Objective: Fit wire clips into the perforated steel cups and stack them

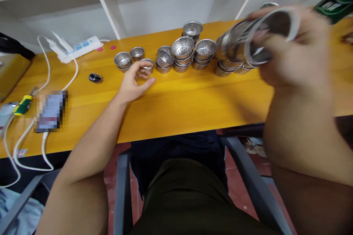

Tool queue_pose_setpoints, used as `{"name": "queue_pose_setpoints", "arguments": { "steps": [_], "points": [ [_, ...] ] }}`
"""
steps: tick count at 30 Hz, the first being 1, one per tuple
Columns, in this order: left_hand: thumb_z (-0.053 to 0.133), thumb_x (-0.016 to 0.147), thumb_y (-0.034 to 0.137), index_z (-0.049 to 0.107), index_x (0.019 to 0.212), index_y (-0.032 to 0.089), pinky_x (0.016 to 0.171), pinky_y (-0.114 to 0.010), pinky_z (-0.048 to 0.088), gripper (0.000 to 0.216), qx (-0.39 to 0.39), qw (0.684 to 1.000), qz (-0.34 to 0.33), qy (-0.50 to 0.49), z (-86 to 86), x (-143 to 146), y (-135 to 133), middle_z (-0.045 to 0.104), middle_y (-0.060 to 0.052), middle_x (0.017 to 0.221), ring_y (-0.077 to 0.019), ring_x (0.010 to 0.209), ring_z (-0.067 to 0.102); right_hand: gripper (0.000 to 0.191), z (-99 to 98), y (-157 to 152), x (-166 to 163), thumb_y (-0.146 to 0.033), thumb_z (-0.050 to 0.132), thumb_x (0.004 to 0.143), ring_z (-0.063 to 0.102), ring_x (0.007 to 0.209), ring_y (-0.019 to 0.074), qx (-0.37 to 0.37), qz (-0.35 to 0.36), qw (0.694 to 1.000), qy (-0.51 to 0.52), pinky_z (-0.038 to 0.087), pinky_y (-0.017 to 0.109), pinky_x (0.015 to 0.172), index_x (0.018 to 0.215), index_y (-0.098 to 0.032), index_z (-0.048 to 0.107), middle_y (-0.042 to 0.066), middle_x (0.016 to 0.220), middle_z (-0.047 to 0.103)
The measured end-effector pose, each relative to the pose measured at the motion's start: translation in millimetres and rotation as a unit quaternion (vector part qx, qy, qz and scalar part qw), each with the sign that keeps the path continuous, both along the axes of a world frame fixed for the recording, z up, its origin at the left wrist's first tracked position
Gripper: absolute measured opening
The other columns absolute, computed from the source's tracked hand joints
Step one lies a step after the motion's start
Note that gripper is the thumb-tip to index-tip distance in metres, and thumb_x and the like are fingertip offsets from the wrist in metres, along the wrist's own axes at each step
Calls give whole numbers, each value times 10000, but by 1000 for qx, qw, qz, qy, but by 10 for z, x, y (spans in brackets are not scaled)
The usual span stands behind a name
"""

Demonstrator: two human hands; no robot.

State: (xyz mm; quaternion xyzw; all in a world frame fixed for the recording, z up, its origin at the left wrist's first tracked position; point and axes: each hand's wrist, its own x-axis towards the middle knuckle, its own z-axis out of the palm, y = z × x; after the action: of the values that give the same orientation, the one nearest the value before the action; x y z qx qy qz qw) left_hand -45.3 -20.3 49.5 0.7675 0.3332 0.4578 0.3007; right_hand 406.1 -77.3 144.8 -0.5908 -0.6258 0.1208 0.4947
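My left hand [136, 82] rests over the table with its fingers loosely curved and apart, holding nothing. Just behind its fingers stands a small perforated metal cup [149, 67], partly hidden. On the right, my right hand [296, 42] is raised, smeared by motion, its fingers around metal cups [257, 44] tipped on their side; how many they are is unclear. Below them, more perforated cups [224, 69] stand on the table. Between my hands stand several stacks, among them a tall stack [182, 49], a stack on its right [204, 50] and one with a tilted cup [164, 59].
To the left lie a power strip [82, 47] with white cables, a small black object [95, 78], a phone [52, 112] and a green-and-yellow handle [23, 105]. A dark green container [336, 3] is at the upper right. White shelving [165, 7] borders the yellow table [165, 117] behind.
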Motion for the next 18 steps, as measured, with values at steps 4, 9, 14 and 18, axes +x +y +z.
{"name": "queue_pose_setpoints", "arguments": {
  "steps": [4, 9, 14, 18],
  "points": [
    [1271, 741, 805, 685, 1745, 352, 1316, -604, 759, 1247, -17, 999, -29, 32, -3, 142, -125, 658, -176, 1894, -475, 1682, 764, 303, -392, 204, -1058, -499, 928, 921, 849, 1375, 449, -74, 275, 955, 88, 661, 724, 1353, 1139, -297, 869, 101, 1358, 931],
    [1257, 753, 853, 680, 1753, 318, 1515, -700, 634, 1272, -24, 996, -68, 51, -83, 225, -101, 725, -179, 1816, -524, 1765, 715, 279, -846, 543, -1717, -566, 858, 1006, 817, 1251, 409, -125, 361, 920, 89, 698, 699, 1262, 1122, -315, 821, 67, 1261, 926],
    [1229, 790, 862, 727, 1695, 310, 1468, -675, 673, 1173, -32, 996, -73, 43, -106, 206, -40, 824, -155, 1710, -494, 1672, 798, 267, -801, 621, -1736, -552, 802, 1094, 784, 1101, 374, -119, 355, 927, -4, 680, 620, 1122, 1039, -300, 736, 86, 1167, 895],
    [1190, 830, 881, 754, 1670, 303, 1351, -644, 758, 1109, -63, 995, -80, 19, -130, 232, -43, 848, -151, 1669, -475, 1604, 846, 271, -828, 618, -1649, -557, 755, 1146, 752, 1060, 378, -87, 310, 945, -51, 661, 624, 1092, 1065, -312, 674, 101, 1137, 868]
  ]
}}
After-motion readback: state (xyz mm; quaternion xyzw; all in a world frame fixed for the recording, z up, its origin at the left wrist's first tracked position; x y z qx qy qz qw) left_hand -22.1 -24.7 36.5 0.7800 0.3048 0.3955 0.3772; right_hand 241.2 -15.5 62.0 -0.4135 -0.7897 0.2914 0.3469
